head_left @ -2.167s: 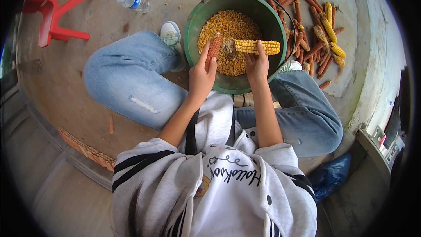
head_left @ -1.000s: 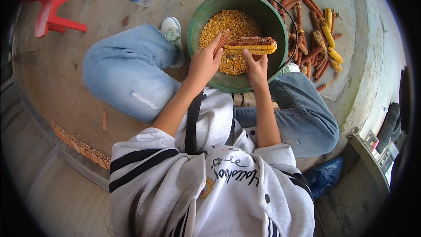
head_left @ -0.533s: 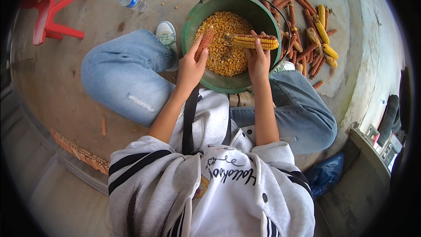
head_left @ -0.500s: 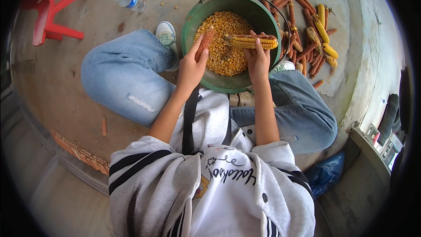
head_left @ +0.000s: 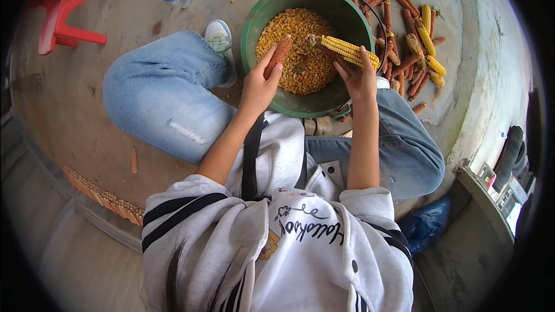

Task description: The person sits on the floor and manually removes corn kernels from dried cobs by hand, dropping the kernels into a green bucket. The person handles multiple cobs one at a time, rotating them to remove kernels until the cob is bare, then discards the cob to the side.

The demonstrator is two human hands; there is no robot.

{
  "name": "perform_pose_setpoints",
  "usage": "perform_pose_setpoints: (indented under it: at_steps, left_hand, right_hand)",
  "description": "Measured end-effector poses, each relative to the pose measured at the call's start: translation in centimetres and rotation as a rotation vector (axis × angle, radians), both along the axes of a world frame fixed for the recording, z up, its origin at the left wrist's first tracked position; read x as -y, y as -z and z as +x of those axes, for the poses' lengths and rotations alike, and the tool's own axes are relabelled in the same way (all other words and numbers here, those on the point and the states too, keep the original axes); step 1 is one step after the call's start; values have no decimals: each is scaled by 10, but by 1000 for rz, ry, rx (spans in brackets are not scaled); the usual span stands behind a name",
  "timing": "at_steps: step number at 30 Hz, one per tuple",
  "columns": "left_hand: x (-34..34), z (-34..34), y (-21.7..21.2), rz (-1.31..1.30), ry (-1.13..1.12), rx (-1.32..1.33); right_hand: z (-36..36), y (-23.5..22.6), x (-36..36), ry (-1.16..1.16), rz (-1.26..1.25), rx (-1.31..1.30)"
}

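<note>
Two hands work over a green bucket full of kernels. Left hand has its fingers clamped on a bare red cob; right hand has fingers clamped on a yellow corn ear. Both cobs are above the kernels.

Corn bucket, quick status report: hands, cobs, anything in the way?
Left hand grips bare red cob. Right hand grips yellow corn ear. Both over green bucket of kernels. Nothing in the way.
</note>
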State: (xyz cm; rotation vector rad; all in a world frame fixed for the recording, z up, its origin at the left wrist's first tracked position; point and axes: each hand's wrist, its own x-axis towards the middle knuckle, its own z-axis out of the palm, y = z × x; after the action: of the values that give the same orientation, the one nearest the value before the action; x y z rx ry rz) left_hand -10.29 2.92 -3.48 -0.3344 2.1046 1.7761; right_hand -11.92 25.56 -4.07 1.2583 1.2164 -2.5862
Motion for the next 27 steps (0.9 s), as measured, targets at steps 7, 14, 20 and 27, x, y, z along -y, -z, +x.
perform_pose_setpoints:
  at_steps: [7,14,20,27]
  left_hand:
    - [-3,0,-8,64,6,29]
    - [-8,5,-13,-9,96,20]
    - [-7,13,-6,-77,107,3]
    - [-14,19,-10,-202,259,-119]
  right_hand:
    - [5,-1,1,62,-125,170]
    - [22,-17,26,-117,-449,143]
    - [49,-11,59,-244,-302,227]
    - [69,33,85,-394,184,-43]
